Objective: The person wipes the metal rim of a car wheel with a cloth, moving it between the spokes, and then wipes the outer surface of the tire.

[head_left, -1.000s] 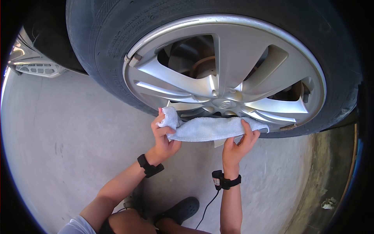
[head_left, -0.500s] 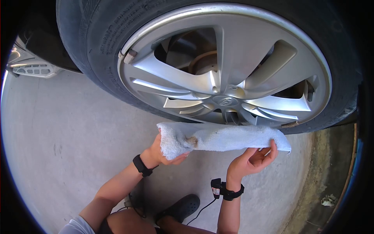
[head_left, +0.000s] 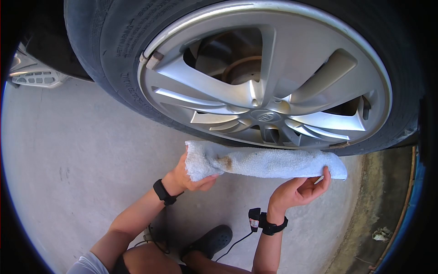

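Observation:
A pale blue-white towel (head_left: 269, 161), folded into a long strip with a brown stain near its left part, is stretched between my two hands. My left hand (head_left: 190, 179) is closed around its left end, which hides some of the fingers. Near the other end, my right hand (head_left: 303, 189) has its fingers curled up on the lower edge, fingertips pressed on the cloth. Just beyond the towel stands a car wheel, its silver alloy rim (head_left: 292, 50) set in a black tyre (head_left: 107, 59). The towel overlaps the tyre's lower edge in this view.
Grey concrete floor (head_left: 91, 146) lies under the wheel. A dark clog (head_left: 214, 242) is on my foot below. A black device with a cable (head_left: 254, 220) hangs at my right wrist. At right run a dirt strip and a crumpled scrap (head_left: 382, 234).
The towel's right end has shifted slightly right along with my right hand, and its surface has turned a little. My left hand stays at the left end. The view has moved slightly.

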{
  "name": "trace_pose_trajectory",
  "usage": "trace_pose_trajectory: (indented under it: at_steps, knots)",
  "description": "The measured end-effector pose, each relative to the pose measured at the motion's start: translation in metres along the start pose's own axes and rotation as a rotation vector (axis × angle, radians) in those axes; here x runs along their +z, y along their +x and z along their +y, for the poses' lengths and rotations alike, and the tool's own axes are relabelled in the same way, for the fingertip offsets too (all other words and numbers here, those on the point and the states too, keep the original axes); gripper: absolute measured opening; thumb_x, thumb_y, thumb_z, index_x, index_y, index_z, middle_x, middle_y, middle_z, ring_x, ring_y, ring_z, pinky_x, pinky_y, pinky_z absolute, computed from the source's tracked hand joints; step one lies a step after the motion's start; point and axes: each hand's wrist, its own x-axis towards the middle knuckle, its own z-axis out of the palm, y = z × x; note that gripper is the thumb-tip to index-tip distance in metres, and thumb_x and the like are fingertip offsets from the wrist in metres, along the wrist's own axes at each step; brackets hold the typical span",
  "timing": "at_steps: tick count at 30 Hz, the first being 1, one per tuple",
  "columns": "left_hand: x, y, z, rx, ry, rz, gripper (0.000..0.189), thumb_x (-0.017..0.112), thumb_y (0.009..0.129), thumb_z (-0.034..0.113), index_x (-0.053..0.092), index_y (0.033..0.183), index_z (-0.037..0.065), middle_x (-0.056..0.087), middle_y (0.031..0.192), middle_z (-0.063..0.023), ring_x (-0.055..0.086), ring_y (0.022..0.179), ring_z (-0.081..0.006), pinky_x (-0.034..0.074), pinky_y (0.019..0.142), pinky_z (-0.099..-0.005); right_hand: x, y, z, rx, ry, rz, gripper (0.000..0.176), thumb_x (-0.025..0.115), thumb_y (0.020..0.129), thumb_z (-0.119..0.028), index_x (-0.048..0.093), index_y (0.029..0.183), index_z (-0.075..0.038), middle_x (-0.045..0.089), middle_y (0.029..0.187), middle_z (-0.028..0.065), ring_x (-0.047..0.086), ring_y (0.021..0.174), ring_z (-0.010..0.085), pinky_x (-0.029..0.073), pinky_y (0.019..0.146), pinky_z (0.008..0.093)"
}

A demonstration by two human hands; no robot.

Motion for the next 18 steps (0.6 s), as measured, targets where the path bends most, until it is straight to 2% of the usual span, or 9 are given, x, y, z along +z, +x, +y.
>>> trace_pose_trajectory:
  at_steps: [3, 6, 9, 12, 14, 16, 18]
  knots:
    - [-0.003, 0.005, -0.001, -0.044, -0.126, -0.020, 0.051, 0.068, 0.074, 0.002, 0.060, 0.121, 0.022, 0.067, 0.104, -0.0074, 0.065, 0.088, -0.0342, 0.050, 0.087, -0.0558, 0.002, -0.001, -0.002, -0.006, -0.002, -0.003, 0.050, 0.059, 0.094, -0.002, 0.038, 0.140, -0.002, 0.040, 0.137, 0.0126, 0.047, 0.130, 0.0266, 0.038, 0.111, 0.0395]
    - [0.003, -0.004, -0.009, 0.043, -0.062, 0.030, 0.059, 0.065, 0.072, -0.002, 0.052, 0.127, 0.017, 0.064, 0.100, -0.0076, 0.064, 0.084, -0.0344, 0.051, 0.085, -0.0519, 0.003, 0.000, -0.004, -0.034, -0.014, -0.024, 0.051, 0.058, 0.094, -0.002, 0.038, 0.142, -0.001, 0.039, 0.137, 0.0133, 0.047, 0.128, 0.0259, 0.038, 0.110, 0.0385]
    - [0.003, 0.003, -0.006, 0.012, -0.032, 0.143, 0.065, 0.061, 0.072, -0.005, 0.046, 0.132, 0.015, 0.061, 0.101, -0.0093, 0.062, 0.085, -0.0350, 0.050, 0.087, -0.0494, 0.005, -0.003, -0.006, 0.005, 0.012, -0.109, 0.055, 0.057, 0.093, -0.001, 0.038, 0.145, 0.001, 0.039, 0.138, 0.0159, 0.049, 0.124, 0.0273, 0.039, 0.108, 0.0390]
    - [-0.003, 0.022, 0.003, 0.010, 0.149, 0.340, 0.068, 0.059, 0.073, -0.006, 0.043, 0.136, 0.013, 0.057, 0.109, -0.0140, 0.059, 0.097, -0.0370, 0.047, 0.092, -0.0490, 0.007, -0.013, 0.000, -0.078, -0.019, -0.261, 0.060, 0.051, 0.096, 0.003, 0.031, 0.152, 0.003, 0.036, 0.153, 0.0203, 0.036, 0.143, 0.0322, 0.028, 0.119, 0.0428]
    - [0.001, 0.010, 0.001, -0.145, 0.251, 0.465, 0.070, 0.058, 0.073, -0.006, 0.042, 0.139, 0.013, 0.055, 0.117, -0.0181, 0.056, 0.107, -0.0386, 0.044, 0.096, -0.0495, 0.008, -0.020, -0.002, -0.098, -0.106, -0.424, 0.063, 0.051, 0.095, 0.002, 0.027, 0.154, 0.005, 0.035, 0.154, 0.0238, 0.034, 0.144, 0.0366, 0.025, 0.119, 0.0448]
    - [-0.013, 0.019, -0.007, -0.044, 0.281, 0.428, 0.071, 0.060, 0.072, -0.004, 0.041, 0.139, 0.009, 0.050, 0.130, -0.0240, 0.050, 0.120, -0.0440, 0.040, 0.103, -0.0527, 0.010, -0.023, -0.007, -0.145, -0.248, -0.585, 0.070, 0.054, 0.093, -0.003, 0.022, 0.155, 0.009, 0.033, 0.154, 0.0298, 0.031, 0.145, 0.0442, 0.022, 0.119, 0.0484]
    - [-0.029, 0.036, -0.011, 0.016, 0.360, 0.402, 0.069, 0.061, 0.072, -0.003, 0.042, 0.138, 0.006, 0.045, 0.141, -0.0284, 0.044, 0.130, -0.0491, 0.036, 0.108, -0.0555, 0.017, -0.026, -0.009, -0.152, -0.190, -0.628, 0.072, 0.055, 0.093, -0.005, 0.022, 0.154, 0.009, 0.031, 0.155, 0.0308, 0.030, 0.145, 0.0453, 0.020, 0.120, 0.0490]
